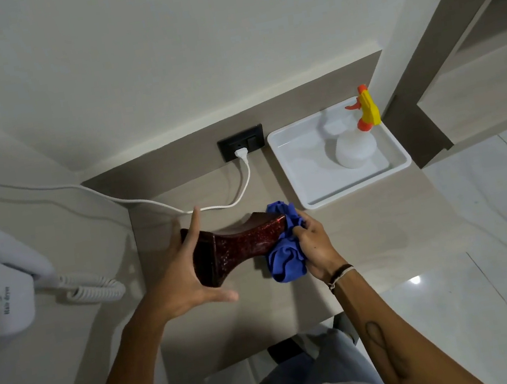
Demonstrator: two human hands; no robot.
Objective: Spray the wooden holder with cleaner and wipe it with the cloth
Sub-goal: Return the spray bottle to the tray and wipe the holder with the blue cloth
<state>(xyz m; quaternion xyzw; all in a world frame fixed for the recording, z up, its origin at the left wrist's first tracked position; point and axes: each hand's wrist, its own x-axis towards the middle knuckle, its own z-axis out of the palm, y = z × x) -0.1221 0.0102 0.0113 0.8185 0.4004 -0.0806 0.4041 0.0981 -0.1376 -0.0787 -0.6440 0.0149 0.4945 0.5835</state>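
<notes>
wiping looks to be the step in hand: my left hand braces the wooden holder at its wide left end, fingers spread open against the flat base — pressing and steadying it rather than closing round it, thumb low on the near side. my right hand is closed on the bunched blue cloth, and the cloth is pushed up against the holder's right end, wrapping that flared end so i can't see its edge there.

the holder is dark red-brown and glossy, tipped on its side just over the bench, about the middle of it. its long axis runs left to right, between my two hands, so the stroke to come lies along that axis: the cloth is at the right end and the unwiped length stretches leftward toward my bracing palm. my right hand is the one on the work; the left only has to hold firm against the push.

the spray bottle stands in the white tray at the far right, well apart from both hands, so i judge the spraying is done for now.

hard to make out: whether the holder rests on the bench or is lifted clear, whether its surface is wet, and its far side, which is turned away. my palm hides most of the base.
</notes>
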